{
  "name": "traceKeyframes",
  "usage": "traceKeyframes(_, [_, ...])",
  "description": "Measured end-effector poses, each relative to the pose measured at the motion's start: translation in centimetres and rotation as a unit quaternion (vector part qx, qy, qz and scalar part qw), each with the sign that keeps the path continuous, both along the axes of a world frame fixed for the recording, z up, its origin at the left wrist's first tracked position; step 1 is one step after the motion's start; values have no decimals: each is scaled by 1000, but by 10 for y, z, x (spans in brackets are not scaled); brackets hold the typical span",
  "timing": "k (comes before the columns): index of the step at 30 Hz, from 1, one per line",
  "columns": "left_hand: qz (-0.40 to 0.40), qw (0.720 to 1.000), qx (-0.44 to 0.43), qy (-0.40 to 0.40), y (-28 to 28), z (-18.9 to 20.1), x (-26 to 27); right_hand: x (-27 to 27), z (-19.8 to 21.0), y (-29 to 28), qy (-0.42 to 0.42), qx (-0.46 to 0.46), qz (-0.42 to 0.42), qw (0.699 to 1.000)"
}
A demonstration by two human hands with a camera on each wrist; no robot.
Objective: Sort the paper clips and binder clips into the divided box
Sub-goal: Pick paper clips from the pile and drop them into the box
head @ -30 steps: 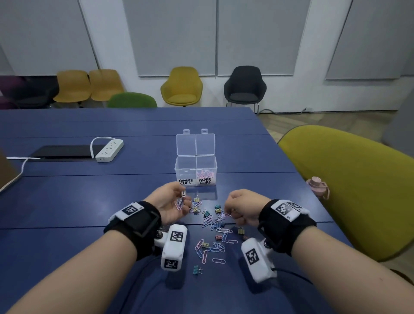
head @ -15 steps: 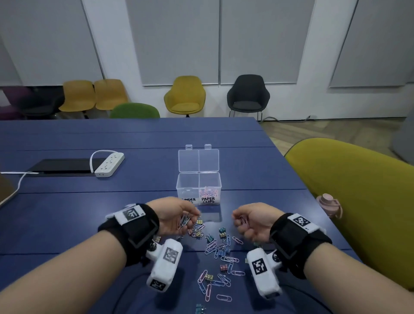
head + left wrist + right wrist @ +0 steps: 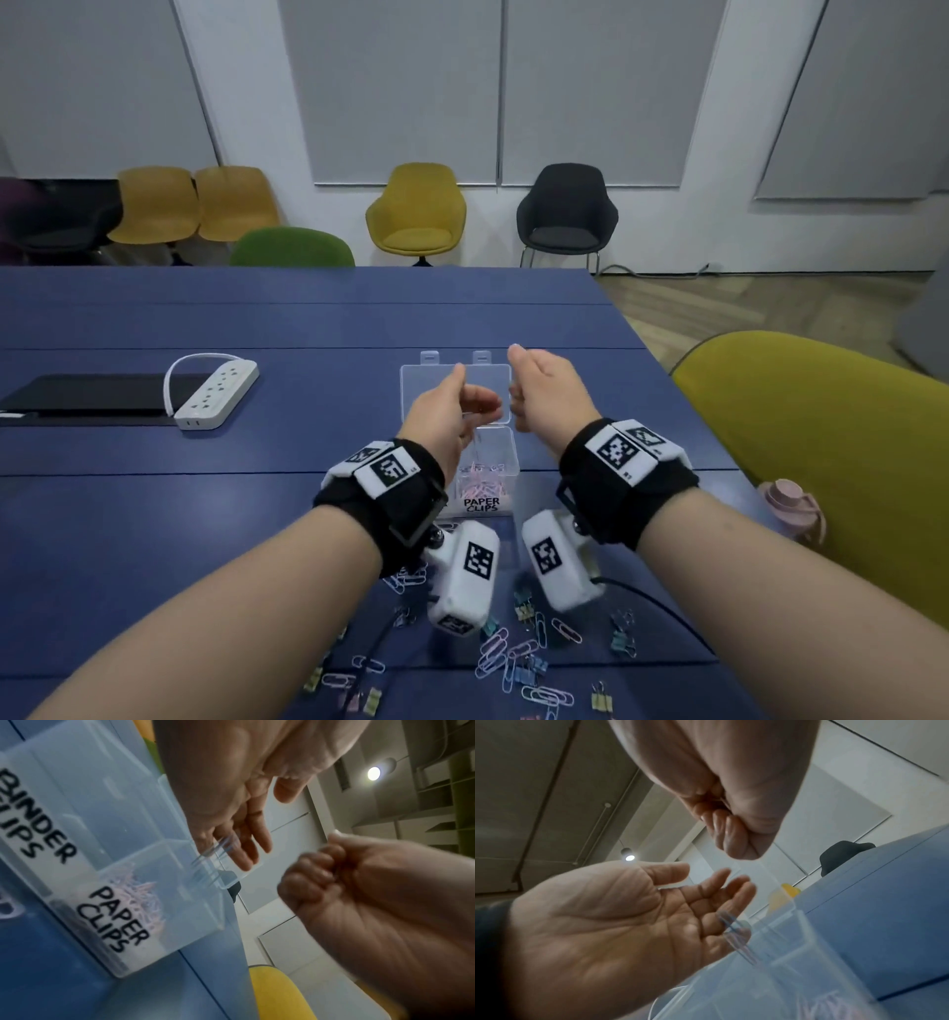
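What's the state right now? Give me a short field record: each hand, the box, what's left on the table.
left hand: open over the paper-clip side, blurred paper clips dropping from its fingers
right hand: fist beside the left, above the box; contents hidden
divided box: lid open; pink clips in the PAPER CLIPS compartment; BINDER CLIPS side looks empty in the left wrist view
table: loose clips of both kinds remain near the person
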State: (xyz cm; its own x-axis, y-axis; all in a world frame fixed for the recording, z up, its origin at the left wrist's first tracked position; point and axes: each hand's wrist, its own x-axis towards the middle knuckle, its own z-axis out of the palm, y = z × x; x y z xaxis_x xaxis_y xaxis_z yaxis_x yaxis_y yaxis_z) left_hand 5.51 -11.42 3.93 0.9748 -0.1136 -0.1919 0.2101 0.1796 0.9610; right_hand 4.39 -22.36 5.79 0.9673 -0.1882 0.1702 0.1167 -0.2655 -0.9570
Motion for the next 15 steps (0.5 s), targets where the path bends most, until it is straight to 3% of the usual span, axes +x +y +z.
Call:
traceKeyframes(5, [18,1000,13,-5,16,-11,1,17,-19,22,2,-27,4,1000])
traceKeyframes(10, [71,991,73,-87,38,-9,-6,14,-29,26,36,-101,50,993])
traceKeyframes(15, [51,989,89,-104,48,-5,-22,2,-26,11,23,-132,45,990])
